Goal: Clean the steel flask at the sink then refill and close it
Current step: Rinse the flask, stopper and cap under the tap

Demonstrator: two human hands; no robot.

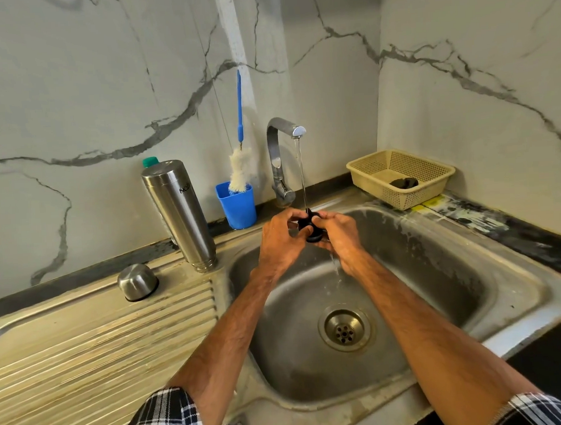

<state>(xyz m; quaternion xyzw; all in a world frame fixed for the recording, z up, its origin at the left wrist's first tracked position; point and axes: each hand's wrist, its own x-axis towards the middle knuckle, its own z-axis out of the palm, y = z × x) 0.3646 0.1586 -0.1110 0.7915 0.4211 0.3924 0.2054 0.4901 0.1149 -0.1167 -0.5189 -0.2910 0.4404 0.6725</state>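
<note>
Both hands meet under the tap's [281, 160] thin stream. Left hand [282, 241] and right hand [339, 238] each curl their fingers round a small black stopper [310, 227], pinching it between them over the sink bowl.

Stopper: light, rigid and wet, so likely slippery; best held by its wider rim.

Steel flask [178, 214] stands well left of the hands on the ribbed bench [85, 352], apparently mouth-down (threaded end at the bottom). Judged stiff, smooth-walled, slick when wet — take it round mid-body with a full wrap.

Domed steel cap [137, 282] sits further left, apart.
</note>
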